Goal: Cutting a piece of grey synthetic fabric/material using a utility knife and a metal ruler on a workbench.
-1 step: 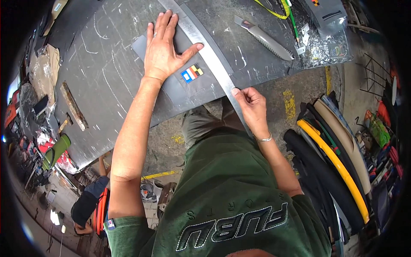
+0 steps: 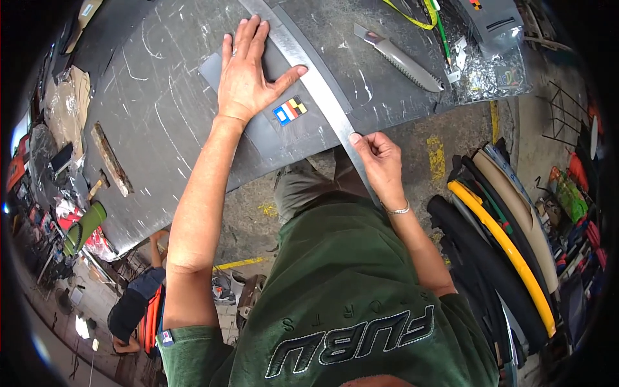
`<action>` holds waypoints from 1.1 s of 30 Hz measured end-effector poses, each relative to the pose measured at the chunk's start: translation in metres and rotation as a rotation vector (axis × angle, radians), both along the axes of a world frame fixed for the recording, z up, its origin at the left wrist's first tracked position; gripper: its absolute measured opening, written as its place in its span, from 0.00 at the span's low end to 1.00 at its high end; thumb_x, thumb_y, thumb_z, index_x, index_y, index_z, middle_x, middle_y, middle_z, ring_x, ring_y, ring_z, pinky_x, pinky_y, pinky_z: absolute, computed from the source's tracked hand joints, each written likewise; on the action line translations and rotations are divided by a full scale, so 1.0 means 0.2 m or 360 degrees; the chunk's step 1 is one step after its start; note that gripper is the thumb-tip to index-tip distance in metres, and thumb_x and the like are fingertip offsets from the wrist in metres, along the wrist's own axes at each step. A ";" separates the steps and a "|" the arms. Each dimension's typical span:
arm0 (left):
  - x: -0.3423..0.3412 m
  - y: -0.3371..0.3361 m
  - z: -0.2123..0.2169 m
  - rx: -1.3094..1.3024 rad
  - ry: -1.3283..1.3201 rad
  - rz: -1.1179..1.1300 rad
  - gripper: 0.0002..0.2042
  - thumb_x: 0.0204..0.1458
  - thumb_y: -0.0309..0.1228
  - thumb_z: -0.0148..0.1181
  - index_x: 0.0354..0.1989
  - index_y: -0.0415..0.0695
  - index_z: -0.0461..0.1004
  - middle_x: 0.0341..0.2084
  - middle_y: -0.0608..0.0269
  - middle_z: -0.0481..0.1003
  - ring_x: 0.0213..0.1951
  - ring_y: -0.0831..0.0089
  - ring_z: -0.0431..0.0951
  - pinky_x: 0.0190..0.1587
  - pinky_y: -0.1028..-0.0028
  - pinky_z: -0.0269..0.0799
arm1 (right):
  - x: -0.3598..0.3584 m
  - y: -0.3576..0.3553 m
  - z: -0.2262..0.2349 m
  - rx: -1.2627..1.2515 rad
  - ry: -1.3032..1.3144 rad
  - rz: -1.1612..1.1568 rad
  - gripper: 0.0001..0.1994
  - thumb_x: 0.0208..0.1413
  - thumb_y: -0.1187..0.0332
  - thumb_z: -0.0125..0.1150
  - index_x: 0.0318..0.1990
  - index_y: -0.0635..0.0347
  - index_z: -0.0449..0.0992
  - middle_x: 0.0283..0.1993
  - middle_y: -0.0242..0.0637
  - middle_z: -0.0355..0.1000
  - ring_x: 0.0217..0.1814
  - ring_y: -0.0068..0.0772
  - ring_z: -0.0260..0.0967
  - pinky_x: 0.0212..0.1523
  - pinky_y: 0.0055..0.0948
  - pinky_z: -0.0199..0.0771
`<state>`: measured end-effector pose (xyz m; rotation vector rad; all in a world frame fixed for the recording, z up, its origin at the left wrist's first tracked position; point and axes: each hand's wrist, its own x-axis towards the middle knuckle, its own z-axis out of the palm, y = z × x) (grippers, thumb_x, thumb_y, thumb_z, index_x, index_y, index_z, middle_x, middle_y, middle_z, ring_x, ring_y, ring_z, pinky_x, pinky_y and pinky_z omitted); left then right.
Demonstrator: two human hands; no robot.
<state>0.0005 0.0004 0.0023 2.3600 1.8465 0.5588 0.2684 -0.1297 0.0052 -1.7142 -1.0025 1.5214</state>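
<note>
The left hand lies flat and open, pinning the grey fabric piece to the counter, while the right hand pinches the metal ruler's near end, keeping it aligned.

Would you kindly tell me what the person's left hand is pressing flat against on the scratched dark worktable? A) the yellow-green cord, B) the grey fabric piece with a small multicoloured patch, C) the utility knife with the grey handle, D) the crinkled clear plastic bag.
B: the left hand lies spread, palm down, on the grey fabric piece, its thumb reaching the long metal straightedge; the utility knife lies apart, untouched.
</note>
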 end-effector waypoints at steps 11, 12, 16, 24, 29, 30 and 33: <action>0.00 0.00 0.01 0.0008 -0.0023 -0.0004 0.52 0.44 0.67 0.68 0.68 0.36 0.66 0.71 0.50 0.62 0.75 0.55 0.56 0.77 0.47 0.44 | 0.00 0.00 -0.01 0.0016 0.0027 0.0003 0.15 0.63 0.65 0.70 0.28 0.62 0.74 0.24 0.16 0.63 0.27 0.08 0.52 0.26 0.17 0.53; 0.00 0.00 0.01 0.0008 -0.0024 -0.0004 0.52 0.44 0.67 0.68 0.68 0.36 0.66 0.71 0.50 0.62 0.75 0.55 0.56 0.77 0.47 0.44 | 0.01 0.00 -0.01 0.0011 0.0014 0.0009 0.15 0.64 0.65 0.70 0.28 0.62 0.74 0.24 0.16 0.63 0.27 0.07 0.52 0.26 0.17 0.53; 0.00 0.00 0.01 0.0006 -0.0011 0.0001 0.52 0.44 0.68 0.68 0.68 0.37 0.66 0.71 0.51 0.62 0.75 0.55 0.57 0.77 0.47 0.44 | 0.00 -0.01 -0.01 0.0014 0.0016 0.0007 0.15 0.64 0.65 0.70 0.27 0.61 0.73 0.24 0.15 0.63 0.27 0.07 0.52 0.27 0.16 0.53; 0.01 0.00 0.01 0.0020 -0.0018 -0.0001 0.52 0.44 0.67 0.68 0.68 0.37 0.66 0.71 0.50 0.63 0.75 0.54 0.57 0.77 0.48 0.44 | 0.00 -0.01 -0.01 0.0035 0.0059 -0.0020 0.14 0.64 0.67 0.70 0.28 0.61 0.73 0.25 0.15 0.63 0.27 0.07 0.52 0.27 0.16 0.53; 0.00 0.00 0.01 0.0016 -0.0002 0.0005 0.52 0.44 0.68 0.68 0.68 0.37 0.67 0.71 0.50 0.63 0.75 0.55 0.57 0.77 0.48 0.44 | 0.00 -0.01 0.00 0.0027 0.0082 -0.0022 0.14 0.64 0.67 0.70 0.27 0.61 0.73 0.25 0.15 0.63 0.27 0.07 0.53 0.27 0.16 0.53; 0.00 0.00 0.01 0.0015 -0.0002 0.0005 0.52 0.44 0.68 0.68 0.68 0.37 0.67 0.71 0.50 0.63 0.75 0.55 0.57 0.77 0.48 0.44 | 0.00 0.00 0.00 0.0027 0.0083 -0.0024 0.15 0.64 0.67 0.70 0.27 0.61 0.73 0.25 0.15 0.63 0.27 0.07 0.53 0.27 0.16 0.53; 0.00 0.00 0.01 0.0015 -0.0003 0.0004 0.52 0.44 0.68 0.68 0.68 0.37 0.67 0.71 0.50 0.63 0.75 0.55 0.57 0.77 0.48 0.44 | 0.00 0.00 0.00 0.0036 0.0044 -0.0002 0.15 0.64 0.66 0.69 0.27 0.61 0.73 0.24 0.15 0.63 0.27 0.07 0.53 0.27 0.16 0.53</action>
